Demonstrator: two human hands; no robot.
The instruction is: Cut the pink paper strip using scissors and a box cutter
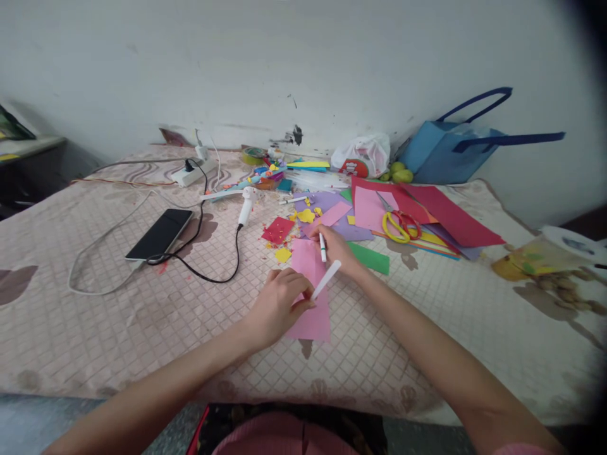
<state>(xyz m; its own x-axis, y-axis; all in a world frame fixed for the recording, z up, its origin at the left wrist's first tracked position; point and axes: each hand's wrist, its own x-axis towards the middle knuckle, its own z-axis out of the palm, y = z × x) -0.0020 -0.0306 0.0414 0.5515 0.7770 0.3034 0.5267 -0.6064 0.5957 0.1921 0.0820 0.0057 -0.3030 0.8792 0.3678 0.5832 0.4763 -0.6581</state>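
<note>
A pink paper sheet (pixel 310 325) lies lengthwise in front of me on the patterned tablecloth. My left hand (pixel 279 300) is over its left side, thumb and fingers pinched on a narrow white strip (pixel 327 279) that slants up to the right. At the sheet's far end, my right hand (pixel 336 250) grips a white marker (pixel 323 247) with a dark band. Its tip is too small to make out. Just right of that hand is a green paper piece (pixel 370 258), and beyond it lie purple paper (pixel 310 205) and yellow cutouts (pixel 306 216).
Scissors (pixel 401 227) rest on coloured sheets at right. A drink cup (pixel 545 253) stands farther right. At left are a tablet (pixel 161 234), cables, a power strip (pixel 194 172) and a white glue gun (pixel 246 205). A blue bag (pixel 441 151) stands against the wall.
</note>
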